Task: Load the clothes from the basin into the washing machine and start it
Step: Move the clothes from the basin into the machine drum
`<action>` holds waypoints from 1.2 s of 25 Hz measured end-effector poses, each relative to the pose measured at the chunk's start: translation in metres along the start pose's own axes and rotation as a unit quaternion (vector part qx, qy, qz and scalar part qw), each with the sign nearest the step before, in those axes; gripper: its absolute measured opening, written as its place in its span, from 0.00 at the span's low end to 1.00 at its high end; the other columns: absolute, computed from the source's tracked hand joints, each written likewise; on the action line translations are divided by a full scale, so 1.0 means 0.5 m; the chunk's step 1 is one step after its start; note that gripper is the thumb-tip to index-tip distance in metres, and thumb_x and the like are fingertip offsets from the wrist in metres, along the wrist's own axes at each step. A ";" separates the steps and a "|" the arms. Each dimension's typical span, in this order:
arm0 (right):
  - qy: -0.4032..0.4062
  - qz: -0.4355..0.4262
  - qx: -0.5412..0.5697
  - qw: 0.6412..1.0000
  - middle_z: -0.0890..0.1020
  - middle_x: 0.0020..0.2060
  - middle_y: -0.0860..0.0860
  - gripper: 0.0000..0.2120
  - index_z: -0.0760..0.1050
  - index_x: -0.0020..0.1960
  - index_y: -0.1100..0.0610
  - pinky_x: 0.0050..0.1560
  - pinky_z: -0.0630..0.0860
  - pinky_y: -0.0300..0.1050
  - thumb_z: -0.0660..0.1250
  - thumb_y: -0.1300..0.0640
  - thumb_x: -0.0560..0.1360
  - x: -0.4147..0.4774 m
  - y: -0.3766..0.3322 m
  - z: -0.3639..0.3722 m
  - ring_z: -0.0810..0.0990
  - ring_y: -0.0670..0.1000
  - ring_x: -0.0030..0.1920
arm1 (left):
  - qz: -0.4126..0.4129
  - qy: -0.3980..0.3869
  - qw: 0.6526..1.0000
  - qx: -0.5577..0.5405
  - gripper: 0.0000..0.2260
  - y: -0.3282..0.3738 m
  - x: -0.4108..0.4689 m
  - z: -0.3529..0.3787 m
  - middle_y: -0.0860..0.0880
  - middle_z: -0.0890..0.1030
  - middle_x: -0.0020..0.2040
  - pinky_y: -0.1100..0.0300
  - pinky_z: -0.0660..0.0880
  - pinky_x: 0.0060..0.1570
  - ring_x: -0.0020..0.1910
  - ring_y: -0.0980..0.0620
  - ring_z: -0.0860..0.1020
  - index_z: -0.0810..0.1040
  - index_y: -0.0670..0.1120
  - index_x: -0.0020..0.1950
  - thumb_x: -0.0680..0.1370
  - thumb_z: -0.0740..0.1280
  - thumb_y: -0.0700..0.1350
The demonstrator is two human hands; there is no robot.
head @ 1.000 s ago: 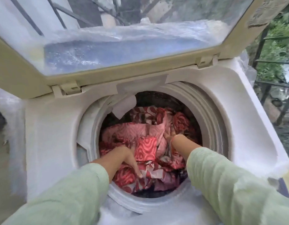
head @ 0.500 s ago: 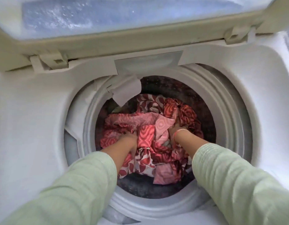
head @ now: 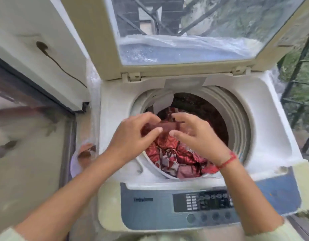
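Note:
The top-loading washing machine (head: 265,136) stands with its lid (head: 185,70) raised. Red and pink patterned clothes (head: 171,153) fill the lower part of its drum. Both my hands hover just above the drum's mouth. Between them is a small, blurred dark red piece of cloth (head: 167,126). My left hand (head: 133,134) curls its fingers and thumb round the cloth's left end. My right hand (head: 199,136), with a red thread on its wrist, pinches the right end between forefinger and thumb. The basin (head: 73,164) shows as a pale rim left of the machine, with something reddish in it.
The control panel (head: 207,202) with buttons and round knobs runs along the machine's near edge. A wall and a dark window frame (head: 37,94) stand close on the left. A metal railing (head: 298,101) with greenery behind it borders the right.
Both hands have come up out of the drum, where they pressed on the clothes, and now meet above its mouth. The view has pulled back, and the control panel and basin show.

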State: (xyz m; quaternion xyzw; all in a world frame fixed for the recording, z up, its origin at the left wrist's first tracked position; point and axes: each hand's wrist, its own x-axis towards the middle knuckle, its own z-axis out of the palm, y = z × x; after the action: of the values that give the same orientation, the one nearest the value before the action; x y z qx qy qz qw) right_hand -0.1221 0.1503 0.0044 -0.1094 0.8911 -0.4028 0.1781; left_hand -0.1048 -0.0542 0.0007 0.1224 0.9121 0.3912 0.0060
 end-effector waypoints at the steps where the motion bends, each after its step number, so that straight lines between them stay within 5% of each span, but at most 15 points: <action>1: 0.032 -0.028 0.007 0.999 0.76 0.61 0.46 0.21 0.72 0.66 0.50 0.63 0.73 0.45 0.69 0.50 0.74 -0.021 -0.038 0.031 0.75 0.43 0.60 | -0.008 0.089 0.995 -0.037 0.07 -0.007 -0.057 -0.039 0.64 0.79 0.47 0.67 0.71 0.52 0.50 0.65 0.77 0.78 0.54 0.48 0.74 0.65 0.54; 4: 0.099 -0.111 0.011 0.989 0.78 0.56 0.48 0.15 0.76 0.60 0.54 0.61 0.71 0.44 0.68 0.53 0.74 -0.043 -0.158 0.161 0.75 0.44 0.58 | -0.085 0.283 0.945 -0.141 0.05 -0.110 -0.215 -0.101 0.66 0.79 0.45 0.72 0.71 0.49 0.47 0.67 0.77 0.78 0.49 0.44 0.74 0.64 0.49; 6: 0.083 -0.157 0.029 0.984 0.77 0.55 0.49 0.13 0.76 0.58 0.53 0.61 0.69 0.40 0.69 0.56 0.74 -0.039 -0.245 0.276 0.74 0.46 0.58 | -0.155 0.307 0.923 -0.173 0.06 -0.214 -0.297 -0.117 0.65 0.80 0.43 0.75 0.69 0.46 0.43 0.69 0.76 0.76 0.47 0.42 0.74 0.63 0.48; 10: 0.009 -0.158 0.040 0.987 0.75 0.57 0.52 0.15 0.75 0.59 0.56 0.62 0.64 0.33 0.68 0.59 0.72 0.011 -0.366 0.556 0.72 0.48 0.60 | -0.287 0.248 0.908 -0.177 0.06 -0.470 -0.443 -0.148 0.62 0.81 0.40 0.77 0.68 0.44 0.40 0.71 0.75 0.74 0.54 0.40 0.73 0.65 0.42; 14: -0.101 -0.045 -0.013 0.994 0.72 0.58 0.54 0.19 0.73 0.62 0.55 0.61 0.70 0.47 0.66 0.60 0.71 0.085 -0.312 0.831 0.72 0.55 0.59 | -0.366 0.172 0.908 -0.113 0.11 -0.711 -0.550 -0.161 0.49 0.79 0.36 0.78 0.67 0.40 0.38 0.69 0.76 0.76 0.49 0.40 0.74 0.68 0.33; 17: -0.142 0.048 -0.039 0.988 0.71 0.59 0.57 0.21 0.73 0.61 0.56 0.61 0.70 0.51 0.65 0.62 0.68 0.125 -0.212 0.955 0.71 0.59 0.60 | -0.419 0.097 0.901 -0.048 0.05 -0.855 -0.590 -0.119 0.44 0.81 0.38 0.63 0.69 0.39 0.40 0.48 0.80 0.79 0.43 0.41 0.73 0.69 0.34; 19: -0.138 0.107 -0.060 0.983 0.71 0.60 0.58 0.20 0.74 0.61 0.58 0.63 0.68 0.49 0.64 0.62 0.69 0.156 -0.127 1.010 0.71 0.60 0.61 | -0.405 0.013 0.914 -0.004 0.03 -0.936 -0.597 -0.059 0.42 0.81 0.42 0.57 0.69 0.42 0.42 0.41 0.80 0.80 0.41 0.44 0.73 0.68 0.39; 23: -0.155 0.185 -0.145 0.960 0.70 0.60 0.59 0.20 0.72 0.63 0.60 0.62 0.66 0.48 0.64 0.63 0.71 0.230 0.066 1.107 0.69 0.60 0.62 | -0.290 -0.135 0.942 0.106 0.18 -1.050 -0.572 0.092 0.42 0.78 0.55 0.42 0.70 0.59 0.58 0.38 0.76 0.78 0.42 0.54 0.68 0.62 0.48; 26: -0.224 0.185 -0.233 0.928 0.67 0.65 0.60 0.25 0.66 0.68 0.57 0.65 0.65 0.51 0.65 0.61 0.72 0.264 0.211 1.168 0.66 0.61 0.66 | -0.210 -0.147 0.942 0.219 0.22 -1.106 -0.529 0.174 0.41 0.74 0.65 0.37 0.58 0.67 0.69 0.39 0.68 0.77 0.42 0.59 0.66 0.73 0.45; 30: -0.225 0.159 -0.280 0.920 0.58 0.73 0.59 0.34 0.55 0.75 0.52 0.68 0.64 0.54 0.65 0.58 0.73 0.303 0.323 1.223 0.62 0.61 0.71 | -0.286 -0.124 0.906 0.287 0.35 -1.201 -0.508 0.233 0.42 0.54 0.77 0.40 0.40 0.71 0.76 0.41 0.46 0.57 0.42 0.75 0.73 0.68 0.50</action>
State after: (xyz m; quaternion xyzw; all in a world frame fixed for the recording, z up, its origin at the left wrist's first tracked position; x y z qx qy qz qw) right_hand -0.0208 -0.2109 -0.5268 -0.0989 0.9097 -0.0681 0.3976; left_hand 0.0227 -0.4278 -0.5314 -0.0997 0.9728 0.0760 0.1950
